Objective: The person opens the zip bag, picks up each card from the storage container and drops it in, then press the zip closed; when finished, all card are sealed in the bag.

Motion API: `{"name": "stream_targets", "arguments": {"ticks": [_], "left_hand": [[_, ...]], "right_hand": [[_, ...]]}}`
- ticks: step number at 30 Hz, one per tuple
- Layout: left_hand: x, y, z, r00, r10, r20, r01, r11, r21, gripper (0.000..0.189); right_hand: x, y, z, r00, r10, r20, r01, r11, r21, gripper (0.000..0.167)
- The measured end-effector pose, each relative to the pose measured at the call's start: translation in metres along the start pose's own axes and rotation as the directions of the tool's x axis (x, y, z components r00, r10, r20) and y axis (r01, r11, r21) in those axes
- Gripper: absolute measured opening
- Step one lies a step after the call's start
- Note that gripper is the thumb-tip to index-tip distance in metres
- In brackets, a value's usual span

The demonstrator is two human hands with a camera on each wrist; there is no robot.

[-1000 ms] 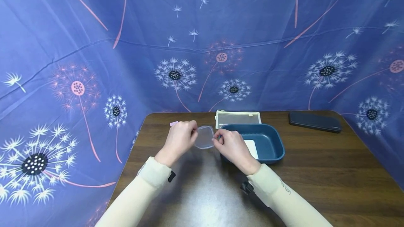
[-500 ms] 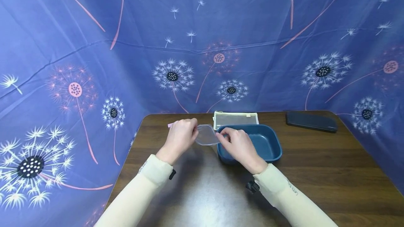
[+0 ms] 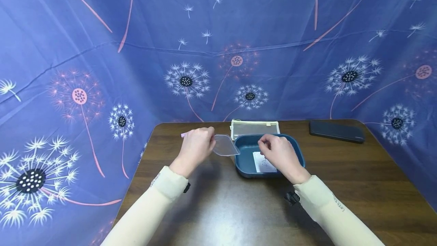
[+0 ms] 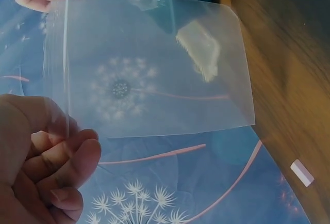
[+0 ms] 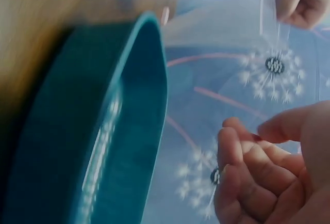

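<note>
My left hand (image 3: 196,147) pinches one corner of a clear plastic zip bag (image 3: 225,145), held up left of the blue bin (image 3: 240,164). In the left wrist view the zip bag (image 4: 154,69) spreads out flat, its zip strip running beside my left thumb and fingers. A pale patch shows through the film. Over the bin is my right hand (image 3: 281,155), apart from the bag in the head view. The right wrist view shows this right hand (image 5: 263,167) with loosely curled fingers and nothing between them. A white sheet with printed marks (image 3: 263,162) lies inside the bin.
Behind the bin lies a mesh zip pouch (image 3: 255,128) with cream edging. A dark flat case (image 3: 336,132) is at the back right of the wooden table (image 3: 341,189). A small pink block (image 4: 302,173) sits beyond my left hand. Patterned blue cloth surrounds the table.
My right hand has let go of the bag's edge and moved right, over the bin. The sheet in the bin is in view again. My left hand keeps its grip on the bag.
</note>
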State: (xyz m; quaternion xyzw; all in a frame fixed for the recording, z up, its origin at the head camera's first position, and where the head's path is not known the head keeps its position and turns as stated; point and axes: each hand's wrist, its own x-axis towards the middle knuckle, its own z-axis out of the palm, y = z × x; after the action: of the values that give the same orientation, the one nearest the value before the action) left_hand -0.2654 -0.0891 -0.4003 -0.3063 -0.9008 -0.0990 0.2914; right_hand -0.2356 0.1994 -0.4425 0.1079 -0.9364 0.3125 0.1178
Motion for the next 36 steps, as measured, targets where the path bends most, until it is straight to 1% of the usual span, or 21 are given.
{"name": "stream_targets", "arguments": {"ticks": [3,6,9,10,13,16,22,25,27,30,32,36], "left_hand": [[0.001,0.000,0.002,1.000,-0.006,-0.019,0.006,1.000,-0.002,0.020],[0.003,0.001,0.004,0.999,-0.019,-0.041,0.019,1.000,-0.008,0.019],[0.004,0.003,0.006,0.998,-0.029,-0.047,0.028,0.999,-0.017,0.018],[0.005,0.004,0.007,0.998,-0.032,-0.045,0.031,0.999,-0.020,0.018],[0.005,0.006,0.008,0.998,-0.047,-0.037,0.046,0.999,-0.029,0.018],[0.005,0.008,0.009,0.997,-0.064,-0.033,0.063,0.997,-0.040,0.019],[0.006,0.009,0.010,0.997,-0.077,-0.029,0.075,0.996,-0.050,0.021],[0.007,0.009,0.010,0.997,-0.081,-0.018,0.080,0.995,-0.051,0.020],[0.007,0.009,0.011,0.996,-0.087,-0.008,0.086,0.995,-0.056,0.019],[0.007,0.009,0.012,0.995,-0.097,0.003,0.097,0.993,-0.061,0.019],[0.007,0.010,0.013,0.995,-0.103,0.007,0.103,0.993,-0.059,0.019],[0.008,0.011,0.014,0.995,-0.099,0.013,0.099,0.993,-0.057,0.021]], "right_hand": [[0.006,0.012,-0.008,0.999,-0.012,0.034,0.014,0.997,-0.077,0.013],[0.014,0.023,-0.014,0.992,0.003,0.127,0.014,0.991,-0.133,0.010],[0.023,0.033,-0.015,0.972,0.039,0.232,0.001,0.985,-0.171,0.008],[0.026,0.036,-0.015,0.965,0.040,0.261,0.008,0.983,-0.182,0.007],[0.034,0.043,-0.012,0.947,0.047,0.318,0.026,0.975,-0.221,0.006],[0.041,0.048,-0.009,0.938,0.044,0.343,0.043,0.969,-0.242,0.006],[0.054,0.051,-0.004,0.931,0.045,0.361,0.064,0.957,-0.284,0.004],[0.062,0.053,-0.002,0.923,0.021,0.385,0.108,0.944,-0.311,0.004],[0.067,0.054,-0.001,0.913,0.003,0.407,0.146,0.931,-0.336,0.005],[0.075,0.054,0.001,0.891,-0.022,0.453,0.206,0.909,-0.361,0.006],[0.079,0.054,0.003,0.877,-0.024,0.479,0.224,0.904,-0.365,0.006],[0.086,0.063,0.008,0.850,-0.048,0.524,0.273,0.891,-0.362,0.007]]}}
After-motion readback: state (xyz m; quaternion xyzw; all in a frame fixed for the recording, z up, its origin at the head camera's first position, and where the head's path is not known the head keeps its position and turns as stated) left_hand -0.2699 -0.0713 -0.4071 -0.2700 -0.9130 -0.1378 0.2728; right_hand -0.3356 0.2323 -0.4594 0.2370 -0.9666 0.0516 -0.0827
